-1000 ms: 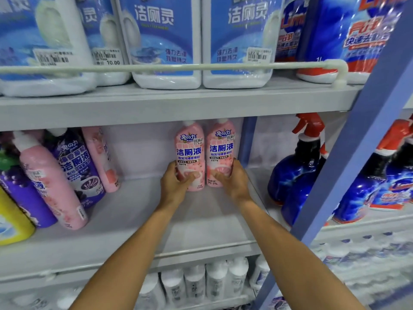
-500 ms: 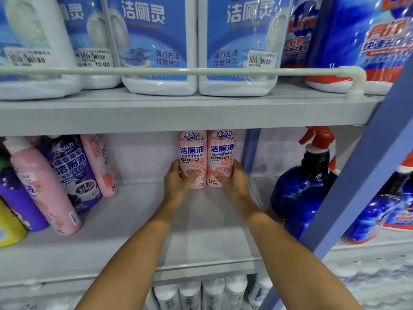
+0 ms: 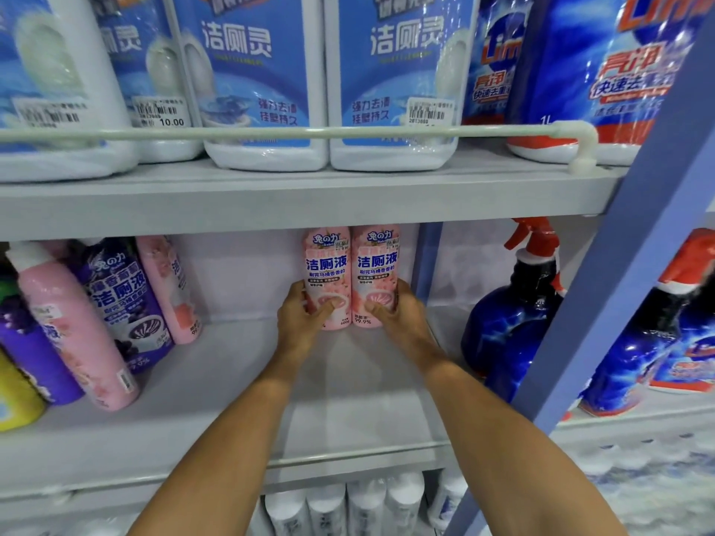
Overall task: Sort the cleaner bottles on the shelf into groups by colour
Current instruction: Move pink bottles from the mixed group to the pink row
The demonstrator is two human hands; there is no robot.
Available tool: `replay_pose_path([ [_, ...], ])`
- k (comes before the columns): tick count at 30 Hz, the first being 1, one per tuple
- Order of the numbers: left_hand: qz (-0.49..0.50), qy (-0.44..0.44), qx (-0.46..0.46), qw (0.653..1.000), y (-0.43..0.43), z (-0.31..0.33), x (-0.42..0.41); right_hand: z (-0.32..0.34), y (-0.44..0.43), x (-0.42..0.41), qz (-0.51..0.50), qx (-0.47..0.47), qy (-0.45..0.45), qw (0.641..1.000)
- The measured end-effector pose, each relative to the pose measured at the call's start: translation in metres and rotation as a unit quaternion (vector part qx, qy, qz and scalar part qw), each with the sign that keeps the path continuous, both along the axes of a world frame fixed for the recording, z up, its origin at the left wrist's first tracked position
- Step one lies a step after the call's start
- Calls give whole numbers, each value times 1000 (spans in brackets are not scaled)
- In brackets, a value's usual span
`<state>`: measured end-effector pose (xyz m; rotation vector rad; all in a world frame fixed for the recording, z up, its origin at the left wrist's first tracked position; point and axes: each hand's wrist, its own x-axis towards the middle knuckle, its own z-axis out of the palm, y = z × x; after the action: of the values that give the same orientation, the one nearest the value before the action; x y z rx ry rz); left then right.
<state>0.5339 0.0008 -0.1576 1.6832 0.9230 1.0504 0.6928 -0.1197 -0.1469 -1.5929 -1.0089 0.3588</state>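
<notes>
Both grips are closed, one on each of two pink bottles standing side by side at the centre of the frame: the left hand [image 3: 300, 323] wraps the lower part of the left pink bottle [image 3: 327, 265], and the right hand [image 3: 402, 317] wraps the right pink bottle [image 3: 377, 265]. The two bottles are upright, touching each other, at the back of the middle shelf [image 3: 348, 400], just beside the blue divider [image 3: 427, 261] behind them to the right.

At the left of the frame the unsorted lot leans together: a pink bottle in front [image 3: 73, 334], a dark purple-labelled bottle [image 3: 124, 303], another pink bottle behind [image 3: 170, 292], a purple bottle [image 3: 35, 357] and a yellow bottle [image 3: 15, 396] at the far left edge.

Risks, as I judge them: each hand holds low on a tall, narrow bottle, so a quick let-go or a nudge from a wrist on the way out could tip one, and one falling would likely take its neighbour with it. The bottle tops sit close under the upper shelf [image 3: 271, 203], so lifting them could knock the caps. The leaning group on the left looks unsteady; pulling one pink bottle out could let the others slide or roll toward the open front edge, where no rail is visible.
</notes>
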Motion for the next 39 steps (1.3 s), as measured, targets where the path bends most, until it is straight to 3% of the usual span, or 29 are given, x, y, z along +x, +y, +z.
replay_pose_path([
  [15, -30, 22, -4, 999, -7, 15, -10, 9, -9, -7, 10, -23, 17, 1000],
  [24, -38, 35, -57, 997, -23, 18, -42, 15, -32, -31, -44, -79, 126, 988],
  [30, 2, 51, -90, 995, -22, 16, -100, 20, -47, -68, -80, -112, 122, 983],
  [35, 26, 27, -112, 993, -26, 21, -176, 24, -49, -138, -49, -71, 139, 986],
  [39, 35, 35, -78, 996, -27, 28, -260, 32, -31, -210, -6, -66, 114, 991],
])
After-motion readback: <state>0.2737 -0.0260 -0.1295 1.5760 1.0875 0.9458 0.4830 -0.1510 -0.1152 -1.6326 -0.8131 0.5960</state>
